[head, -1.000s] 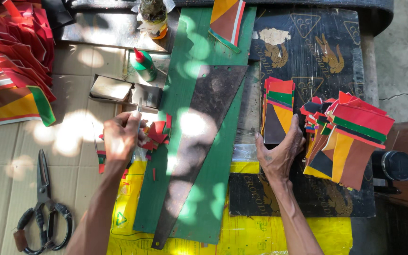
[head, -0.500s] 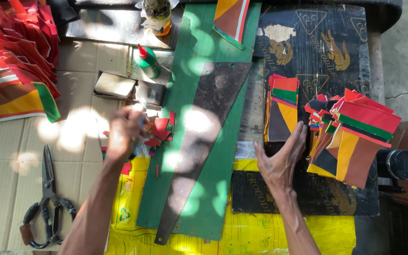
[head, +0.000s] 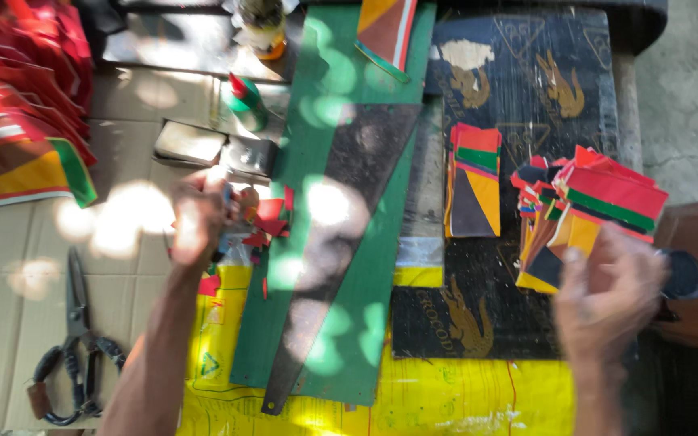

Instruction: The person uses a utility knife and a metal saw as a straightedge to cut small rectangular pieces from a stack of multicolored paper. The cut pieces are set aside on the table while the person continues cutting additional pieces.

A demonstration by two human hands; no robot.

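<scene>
Right hand (head: 607, 299), loosely curled, reaches the fanned stack of thin, floppy coloured sheets (head: 591, 210); pinch their edges. Left hand (head: 199, 218) grips a small tool, unclear.

Green board (head: 369, 323), red scraps (head: 271, 216)

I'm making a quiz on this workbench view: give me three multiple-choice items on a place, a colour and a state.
1. Where do the scissors lie?
A. on the cardboard, lower left
B. on the green sheet
C. beside the right hand

2. What colour is the long sheet under the dark triangular piece?
A. blue
B. green
C. white

3. What is the right hand doing?
A. resting flat on the yellow sheet
B. gripping the scissors
C. at the fanned stack of coloured pieces

Answers: 1 A, they lie left of the left hand; 2 B, green shows all round the triangle; 3 C, its fingers meet that stack.
</scene>
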